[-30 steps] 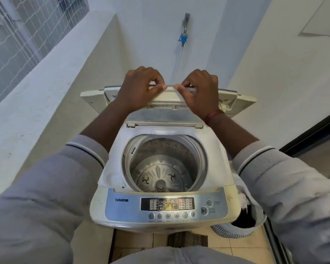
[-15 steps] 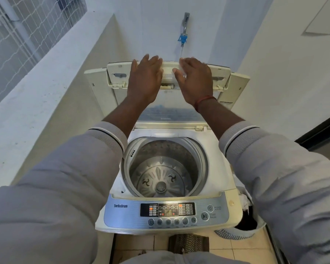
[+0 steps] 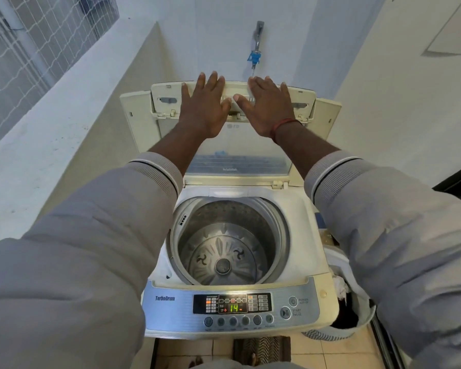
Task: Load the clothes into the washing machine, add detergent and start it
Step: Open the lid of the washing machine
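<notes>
Head view: both hands press flat on the raised lid (image 3: 232, 134), left hand (image 3: 205, 105) and right hand (image 3: 266, 107) with fingers spread, gripping nothing. The drum (image 3: 224, 249) is empty; the panel (image 3: 232, 306) shows 14. Clothes sit in the basket (image 3: 357, 323) at the washer's right. Opening looks done; next, reach down right for clothes.

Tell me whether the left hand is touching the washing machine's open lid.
Touching. The head view shows the left hand spread flat against the upper panel of the raised lid, with no gap visible; the right hand lies flat beside it.
</notes>
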`<state>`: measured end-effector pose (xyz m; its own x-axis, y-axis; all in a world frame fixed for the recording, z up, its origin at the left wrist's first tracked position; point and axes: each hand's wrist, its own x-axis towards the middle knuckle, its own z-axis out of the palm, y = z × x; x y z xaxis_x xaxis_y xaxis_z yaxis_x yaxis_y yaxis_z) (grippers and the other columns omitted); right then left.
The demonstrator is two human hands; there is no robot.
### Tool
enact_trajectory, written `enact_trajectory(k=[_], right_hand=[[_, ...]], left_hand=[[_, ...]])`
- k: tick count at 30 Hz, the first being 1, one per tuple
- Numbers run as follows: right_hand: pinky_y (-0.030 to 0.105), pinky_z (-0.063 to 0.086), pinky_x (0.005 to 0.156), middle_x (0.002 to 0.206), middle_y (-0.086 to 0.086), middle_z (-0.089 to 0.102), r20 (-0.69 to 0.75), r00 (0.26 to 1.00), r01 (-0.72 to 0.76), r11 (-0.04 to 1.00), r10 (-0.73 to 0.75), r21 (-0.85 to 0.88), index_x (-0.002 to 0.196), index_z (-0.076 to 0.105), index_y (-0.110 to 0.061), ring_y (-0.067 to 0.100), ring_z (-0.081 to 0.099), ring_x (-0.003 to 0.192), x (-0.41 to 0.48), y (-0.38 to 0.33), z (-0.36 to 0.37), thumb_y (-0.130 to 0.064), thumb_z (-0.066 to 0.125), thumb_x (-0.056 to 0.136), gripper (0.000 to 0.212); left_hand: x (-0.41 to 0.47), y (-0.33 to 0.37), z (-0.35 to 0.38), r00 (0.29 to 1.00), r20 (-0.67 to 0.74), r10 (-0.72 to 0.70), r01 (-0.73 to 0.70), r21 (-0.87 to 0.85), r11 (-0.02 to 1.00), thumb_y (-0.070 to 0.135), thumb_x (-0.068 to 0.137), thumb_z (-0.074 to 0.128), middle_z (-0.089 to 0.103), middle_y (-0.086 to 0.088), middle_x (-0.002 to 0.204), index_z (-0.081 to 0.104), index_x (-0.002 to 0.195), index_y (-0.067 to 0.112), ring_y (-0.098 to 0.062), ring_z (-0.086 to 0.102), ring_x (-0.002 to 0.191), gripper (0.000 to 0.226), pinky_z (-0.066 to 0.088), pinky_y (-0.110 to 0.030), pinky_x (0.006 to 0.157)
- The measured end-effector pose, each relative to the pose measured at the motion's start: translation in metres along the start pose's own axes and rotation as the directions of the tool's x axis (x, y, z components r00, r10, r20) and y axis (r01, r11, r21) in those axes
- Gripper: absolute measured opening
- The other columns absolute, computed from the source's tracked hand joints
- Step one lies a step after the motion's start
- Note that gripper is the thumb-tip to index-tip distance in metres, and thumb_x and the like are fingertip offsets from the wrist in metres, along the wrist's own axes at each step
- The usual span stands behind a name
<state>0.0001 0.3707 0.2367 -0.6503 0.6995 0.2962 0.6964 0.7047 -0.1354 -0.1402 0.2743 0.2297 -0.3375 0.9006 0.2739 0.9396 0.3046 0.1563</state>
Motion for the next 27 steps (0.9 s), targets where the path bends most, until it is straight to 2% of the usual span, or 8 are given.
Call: enact_trajectory(k=[14,27], right_hand=[[0.049,0.006,0.12,0.159,0.002,0.027,0.059,0.998,0.004,1.0,-0.005,0.021,0.151,0.026,-0.016,0.025,0.016,0.149,0.004,0.001,-0.004,-0.063,0.022,0.095,0.073],[0.05,0.003,0.12,0.163,0.002,0.012,0.202,0.979,0.022,1.0,-0.023,0.009,0.155,0.014,-0.016,0.024,0.006,0.151,-0.011,0.001,-0.022,-0.066,0.019,0.095,0.078]], left_hand=[[0.003,0.0,-0.003,1.0,0.01,0.003,-0.002,-0.025,1.0,0.044,0.102,0.024,0.012,-0.003,0.162,0.016,0.151,0.018,-0.027,0.004,0.149,0.057,0.006,-0.06,0.117],[-0.011,0.0,-0.009,0.999,0.038,0.028,-0.027,-0.024,0.999,0.045,0.101,0.025,0.009,-0.003,0.162,0.013,0.152,0.019,-0.027,0.002,0.149,0.058,0.004,-0.059,0.117]])
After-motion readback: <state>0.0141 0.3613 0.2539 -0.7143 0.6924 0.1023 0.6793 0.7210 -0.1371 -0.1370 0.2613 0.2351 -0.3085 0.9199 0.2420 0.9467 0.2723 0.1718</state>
